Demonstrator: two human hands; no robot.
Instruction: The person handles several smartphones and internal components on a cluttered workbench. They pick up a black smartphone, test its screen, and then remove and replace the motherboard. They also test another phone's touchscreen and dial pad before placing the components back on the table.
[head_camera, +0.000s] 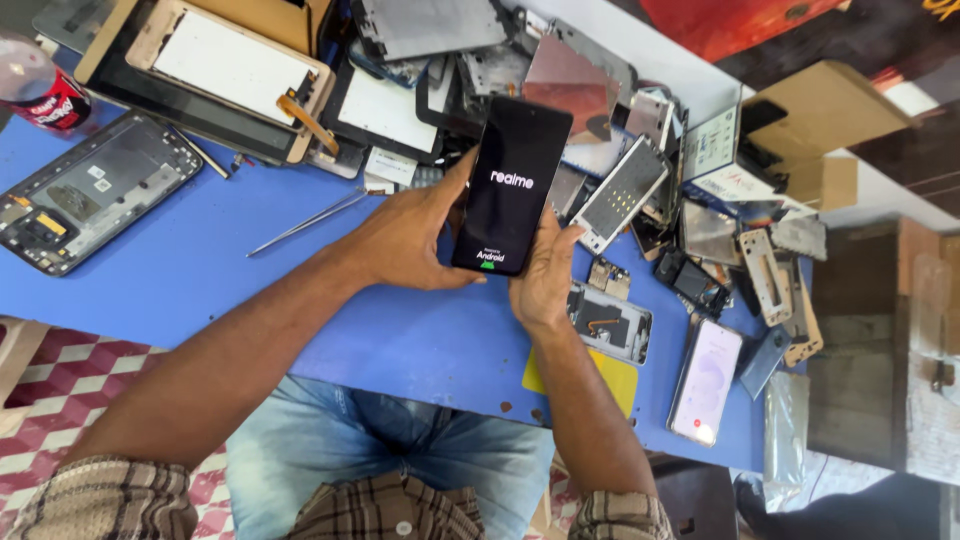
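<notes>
— Gripping what, down there nearest the lap?

— Clasping a slim black glass-fronted smartphone (511, 185) from both sides: left hand (408, 240) wrapping its left edge with the thumb across the lower corner, right hand (545, 275) cupping the bottom right edge, fingers curled behind. Hovering above the blue work table (200, 260), not resting on it, screen glowing with a white logo.

— Risking anything?

— Possibly slipping, judging by the light hold on the lower half only; dropping onto the opened phone frame with exposed boards (610, 325) just beneath, or onto the thin metal tweezers (305, 222) lying off to the left, likely cracking the glass.

— Pointing which way?

— Running long axis away from the body, leaning slightly rightward at the top; top edge aiming at the far heap of stripped screens and metal frames (620, 150), bottom edge toward the lap, display facing up at the camera.

— Farther off?

— Lying well apart at the right, a white-screened phone (706, 380).
</notes>
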